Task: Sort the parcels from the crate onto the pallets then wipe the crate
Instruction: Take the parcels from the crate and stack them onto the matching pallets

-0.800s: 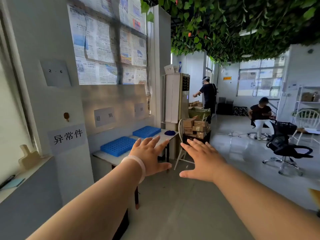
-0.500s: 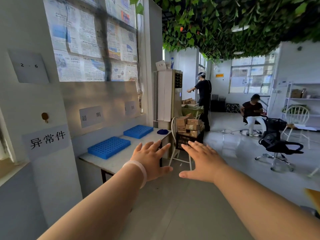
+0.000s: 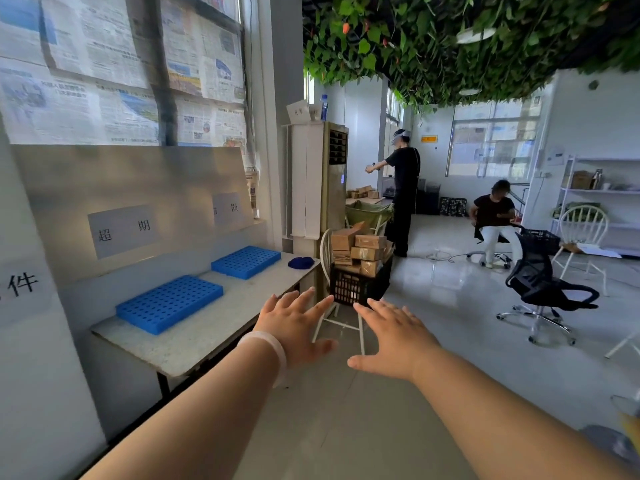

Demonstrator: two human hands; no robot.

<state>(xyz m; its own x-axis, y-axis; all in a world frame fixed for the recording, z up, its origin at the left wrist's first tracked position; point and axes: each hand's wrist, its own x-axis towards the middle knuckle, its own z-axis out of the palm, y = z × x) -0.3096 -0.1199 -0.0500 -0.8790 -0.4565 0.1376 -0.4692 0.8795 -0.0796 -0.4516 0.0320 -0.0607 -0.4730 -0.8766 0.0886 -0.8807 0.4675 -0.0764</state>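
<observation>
Not much gear on this person, honestly. The one thing worn is a smooth milky-white see-through bangle (image 3: 277,351) round the wrist of the left hand (image 3: 294,327). It's a plain rounded band, fairly chunky, and it catches a bit of light along its top edge. Could be jade or plastic, can't tell. The left forearm (image 3: 194,420) and the right forearm (image 3: 502,420) are bare right down to the frame's edge, and the right hand (image 3: 394,344) and its wrist are bare too.

Parcel-sorting office, labelled pallets (image 3: 169,302), swivel chair (image 3: 547,289)
</observation>
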